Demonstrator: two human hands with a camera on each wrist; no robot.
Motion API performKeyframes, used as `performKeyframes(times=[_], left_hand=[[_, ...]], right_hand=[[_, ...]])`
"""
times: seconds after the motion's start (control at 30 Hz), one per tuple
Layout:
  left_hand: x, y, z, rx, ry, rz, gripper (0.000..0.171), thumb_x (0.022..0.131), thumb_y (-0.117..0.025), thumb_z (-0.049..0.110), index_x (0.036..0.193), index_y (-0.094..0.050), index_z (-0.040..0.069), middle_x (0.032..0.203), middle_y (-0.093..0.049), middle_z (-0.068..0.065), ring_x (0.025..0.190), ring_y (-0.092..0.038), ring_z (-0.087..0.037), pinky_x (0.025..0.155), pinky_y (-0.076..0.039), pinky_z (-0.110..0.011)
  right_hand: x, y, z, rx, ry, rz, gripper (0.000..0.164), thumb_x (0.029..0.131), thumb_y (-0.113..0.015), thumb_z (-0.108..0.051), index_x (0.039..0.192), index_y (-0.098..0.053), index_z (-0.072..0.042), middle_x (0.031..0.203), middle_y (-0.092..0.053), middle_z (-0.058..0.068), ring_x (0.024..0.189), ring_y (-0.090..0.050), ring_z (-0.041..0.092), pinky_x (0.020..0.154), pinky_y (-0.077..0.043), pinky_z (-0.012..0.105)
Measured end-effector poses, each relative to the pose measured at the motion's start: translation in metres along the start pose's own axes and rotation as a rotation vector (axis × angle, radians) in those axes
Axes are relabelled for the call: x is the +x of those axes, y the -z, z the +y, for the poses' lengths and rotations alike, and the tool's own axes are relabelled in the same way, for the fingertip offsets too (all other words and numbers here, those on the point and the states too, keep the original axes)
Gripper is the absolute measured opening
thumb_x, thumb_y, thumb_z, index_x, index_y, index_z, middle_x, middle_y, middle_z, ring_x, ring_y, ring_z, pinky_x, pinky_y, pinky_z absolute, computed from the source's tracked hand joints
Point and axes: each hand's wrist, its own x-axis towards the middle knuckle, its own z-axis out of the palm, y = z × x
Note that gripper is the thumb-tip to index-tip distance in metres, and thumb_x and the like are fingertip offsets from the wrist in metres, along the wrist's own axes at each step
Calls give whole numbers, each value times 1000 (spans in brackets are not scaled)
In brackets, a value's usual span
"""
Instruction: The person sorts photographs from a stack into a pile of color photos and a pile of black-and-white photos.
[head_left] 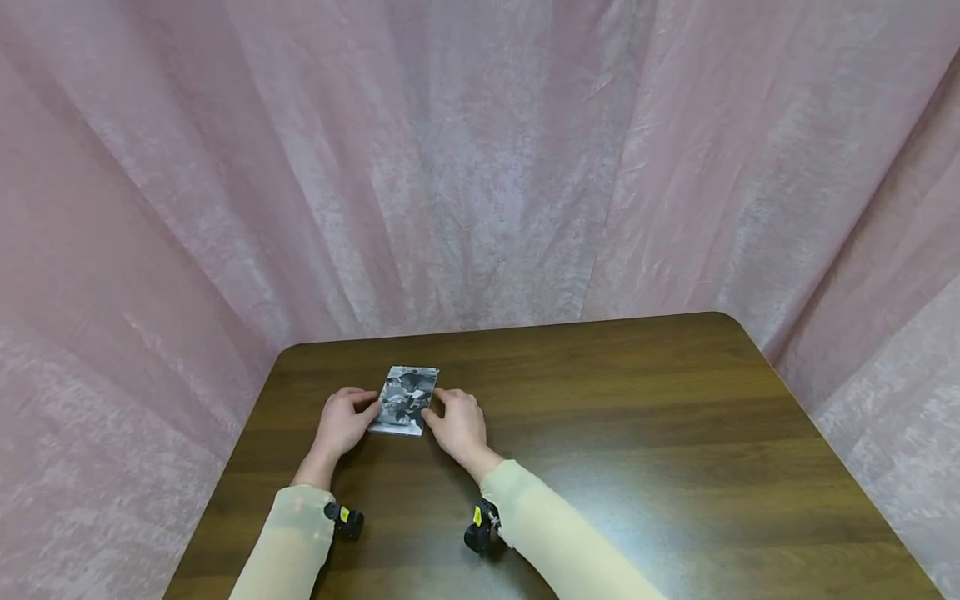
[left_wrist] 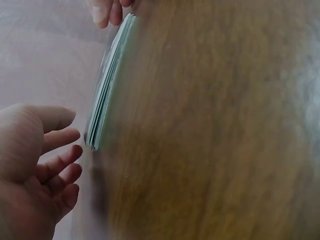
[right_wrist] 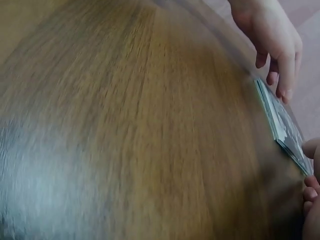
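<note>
A stack of cards (head_left: 406, 398) with a black-and-white picture on top lies on the brown wooden table, left of its middle. Several thin layers show along the stack's edge (left_wrist: 111, 82) in the left wrist view. My left hand (head_left: 345, 422) is at the left side of the stack, fingers loosely bent, with a small gap to the cards in the left wrist view. At the right side is my right hand (head_left: 459, 423), its thumb by the lower right edge and its fingers along that side. Whether the right fingertips touch the cards is hard to tell.
The wooden tabletop (head_left: 637, 417) stretches away to the right, with rounded far corners. Pink velvet curtains (head_left: 495, 167) hang behind the table and at both sides. Small black cameras (head_left: 483, 529) are strapped to both wrists over pale sleeves.
</note>
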Motion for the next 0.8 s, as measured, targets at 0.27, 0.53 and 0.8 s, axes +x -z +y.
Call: performKeyframes(times=[0.27,0.53,0.8], left_hand=[[-4,-5,0,-13,43,-13,36,102,-72,20,128,-75,-5,125,-65,-24,115,-61,-42,102,-47,-58],[-4,-6,1,-17,59,-5,35,101,-73,19,126,-76,-6,122,-65,-24,112,-62,-41,99,-47,-57],[-3,-10,5,-38,41,15,33,100,-74,17,122,-77,-7,120,-66,-23,112,-62,-42,98,-48,-58]], right_hand=[[-5,-5,-6,19,-78,16,42,93,-82,-26,129,-77,-4,113,-73,11,106,-70,33,91,-55,48],[-7,-8,-12,-109,-97,-32,50,94,-81,-35,136,-75,-7,115,-69,15,105,-64,35,92,-49,49],[-4,-3,-14,-182,-87,-59,53,95,-79,-40,138,-74,-10,115,-69,14,105,-63,34,91,-49,48]])
